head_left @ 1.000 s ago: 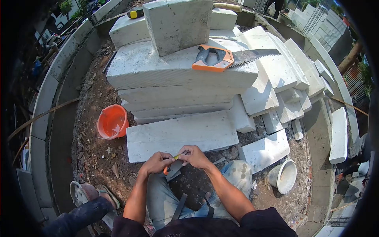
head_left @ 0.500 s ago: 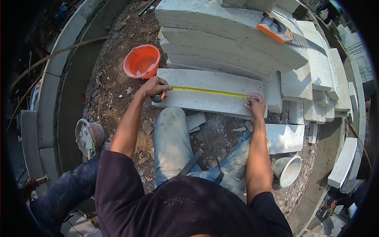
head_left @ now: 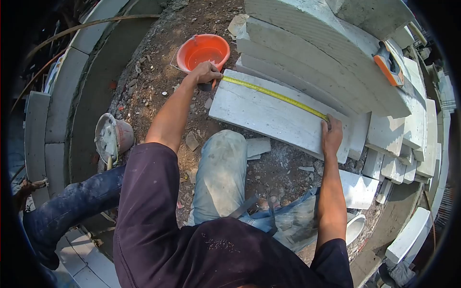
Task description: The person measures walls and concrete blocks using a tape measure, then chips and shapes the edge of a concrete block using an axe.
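Observation:
A pale lightweight concrete block (head_left: 271, 120) lies flat on the ground before my knees. The yellow blade of a tape measure (head_left: 273, 94) stretches lengthwise over its top, close to the far long edge. At the block's left end, my left hand (head_left: 206, 73) is closed around the tape measure's dark and orange case (head_left: 206, 86), which it partly hides. My right hand (head_left: 332, 136) pinches the other end of the blade near the block's right end, its fingers resting on the top face.
Stacked concrete blocks (head_left: 317, 62) rise beyond, bearing an orange-handled handsaw (head_left: 388, 65). An orange bucket (head_left: 203, 52) stands past my left hand. A mortar-smeared bucket (head_left: 115, 139) sits left, near another person's leg (head_left: 72, 199). A pale bucket (head_left: 355, 228) is partly hidden by my right arm.
The stretched tape has shifted from the middle of the block's top toward its far edge, both hands moving with it. My view has turned, so the block appears more slanted.

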Available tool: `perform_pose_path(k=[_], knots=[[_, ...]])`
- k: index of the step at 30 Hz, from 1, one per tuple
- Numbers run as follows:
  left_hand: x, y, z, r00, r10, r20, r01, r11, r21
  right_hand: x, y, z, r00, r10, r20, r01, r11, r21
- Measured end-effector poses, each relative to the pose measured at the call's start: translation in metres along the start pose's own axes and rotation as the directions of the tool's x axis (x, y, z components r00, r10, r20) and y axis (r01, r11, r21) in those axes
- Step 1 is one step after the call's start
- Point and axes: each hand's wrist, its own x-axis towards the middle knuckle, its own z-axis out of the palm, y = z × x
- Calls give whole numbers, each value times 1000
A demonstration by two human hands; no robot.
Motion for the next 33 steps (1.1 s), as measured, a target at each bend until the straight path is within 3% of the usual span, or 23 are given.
perform_pose_path(k=[2, 4, 11, 13, 14, 16, 18, 21, 23, 30, 33], knots=[[2, -6, 2, 999, -2, 48, 7, 996, -93, -8, 2, 5, 999, -46, -27, 43, 996, -79], [-1, -3, 1, 999, 11, 50, -7, 997, -76, -4, -3, 7, 1000, 8, 5, -7, 992, -128], [-6, 1, -5, 997, 33, 63, -26, 993, -116, 7, 7, 8, 1000, -25, 14, 28, 974, -226], [-10, 1, -16, 994, 15, 104, -1, 991, -134, 8, 27, 2, 997, 15, -79, -37, 955, -293], [-12, -1, -21, 994, 15, 112, 2, 990, -144, 6, 38, 0, 997, 14, -75, -35, 957, -289], [-12, -7, -26, 993, 14, 118, 4, 988, -157, 2, 49, -8, 963, 226, -147, -259, 927, -272], [-12, -14, -32, 994, -41, 104, 48, 996, -74, 0, 53, -4, 971, 180, -156, -217, 938, -271], [-11, -16, -21, 998, -41, 55, 47, 992, -117, -2, 54, 6, 972, 126, -198, -173, 954, -246], [-10, -13, -20, 996, -51, 72, 62, 987, -146, -3, 52, 4, 948, 140, -286, -198, 963, -184], [2, -5, -15, 995, -24, 96, 36, 991, -127, -5, 55, 2, 942, 225, -251, -272, 946, -174], [2, 0, -16, 986, -18, 164, 53, 976, -211, -5, 60, 2, 885, 310, -346, -367, 924, -111]])
